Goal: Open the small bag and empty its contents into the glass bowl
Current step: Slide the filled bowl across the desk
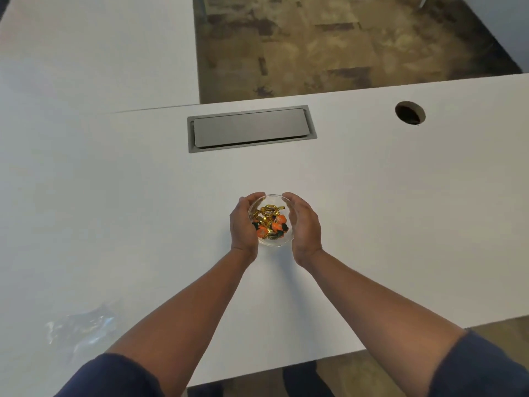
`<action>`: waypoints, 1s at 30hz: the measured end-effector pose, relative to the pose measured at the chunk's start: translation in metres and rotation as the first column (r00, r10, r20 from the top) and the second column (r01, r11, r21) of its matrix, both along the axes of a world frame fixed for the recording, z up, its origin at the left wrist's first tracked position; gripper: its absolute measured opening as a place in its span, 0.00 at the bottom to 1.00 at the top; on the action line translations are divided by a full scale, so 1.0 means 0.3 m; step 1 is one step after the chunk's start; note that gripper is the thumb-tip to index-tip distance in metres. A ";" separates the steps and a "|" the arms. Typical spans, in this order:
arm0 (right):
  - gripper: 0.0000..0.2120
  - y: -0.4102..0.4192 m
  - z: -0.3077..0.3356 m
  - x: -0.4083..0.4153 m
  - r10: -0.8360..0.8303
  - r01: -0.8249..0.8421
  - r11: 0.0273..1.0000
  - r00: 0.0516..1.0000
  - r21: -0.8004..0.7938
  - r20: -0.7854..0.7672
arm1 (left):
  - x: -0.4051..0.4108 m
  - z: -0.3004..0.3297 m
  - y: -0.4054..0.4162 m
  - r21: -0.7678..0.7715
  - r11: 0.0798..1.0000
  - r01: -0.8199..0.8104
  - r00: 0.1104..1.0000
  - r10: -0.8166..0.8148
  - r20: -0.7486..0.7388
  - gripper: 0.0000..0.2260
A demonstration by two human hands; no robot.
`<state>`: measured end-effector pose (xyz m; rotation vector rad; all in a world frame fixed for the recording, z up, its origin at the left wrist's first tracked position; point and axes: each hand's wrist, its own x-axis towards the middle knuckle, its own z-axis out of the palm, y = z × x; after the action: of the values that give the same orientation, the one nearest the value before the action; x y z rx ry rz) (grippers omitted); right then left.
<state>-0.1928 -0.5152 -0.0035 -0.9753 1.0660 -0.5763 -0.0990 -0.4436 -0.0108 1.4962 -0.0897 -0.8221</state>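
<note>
A small glass bowl (274, 199) stands on the white table (400, 210) in the middle of the view. Inside it lie several wrapped candies (270, 222), gold ones at the back and orange-and-green ones at the front. My left hand (242, 224) cups the bowl's left side and my right hand (305, 227) cups its right side, both touching the glass. The small clear plastic bag (81, 329) lies crumpled and flat on the table at the near left, apart from both hands.
A grey cable hatch (250, 128) is set into the table beyond the bowl. A round cable hole (410, 113) is at the far right. The table's near edge runs just below my forearms; brown carpet shows beyond the far edge.
</note>
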 end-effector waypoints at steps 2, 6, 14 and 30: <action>0.14 -0.004 -0.044 -0.014 0.017 -0.017 1.000 1.000 0.016 -0.007 | -0.010 -0.040 -0.006 0.024 1.000 -0.006 1.000 0.006 0.009 0.22; 0.14 0.001 -0.086 -0.024 0.057 -0.056 0.998 0.998 0.021 -0.037 | -0.013 -0.091 -0.005 0.057 0.998 -0.014 1.000 0.013 0.018 0.22; 0.14 -0.002 -0.125 -0.029 0.116 -0.115 0.993 0.993 0.041 -0.023 | 0.003 -0.141 -0.010 0.074 0.997 -0.008 1.000 0.006 0.022 0.22; 0.17 -0.038 -0.156 0.042 0.131 -0.132 0.988 0.991 0.080 0.017 | 0.050 -0.124 -0.019 0.049 0.998 -0.045 0.999 0.046 -0.013 0.24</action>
<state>-0.1802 -0.5266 -0.0501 -0.9624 0.9992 -0.4270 -0.0840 -0.4493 -0.0479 1.5331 -0.0254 -0.8030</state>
